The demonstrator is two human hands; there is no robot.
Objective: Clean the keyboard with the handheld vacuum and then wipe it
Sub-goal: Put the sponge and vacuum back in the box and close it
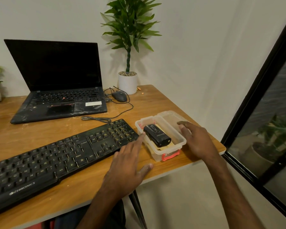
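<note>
One wooden tabletop [89, 187] carries everything. At its back left stands an open black laptop [56, 76], screen dark. In front of it, a black keyboard [56, 159] lies aslant, running from the near left up to the right. A leafy plant [130, 30] in a white pot [127, 83] stands at the back by the wall.

Just beside the keyboard's right end sits a clear plastic box [156, 155] with an orange latch [171, 155], lid off. The two hands are apart, both with loose fingers and holding nothing. The left hand [127, 167] is over the tabletop edge, its forefinger stretched to the box's left rim. The right hand [196, 139] hovers at the box's right side, fingers spread.

The black handheld vacuum [157, 137] lies inside the box on something tan. A black mouse [119, 96] sits near the pot.
</note>
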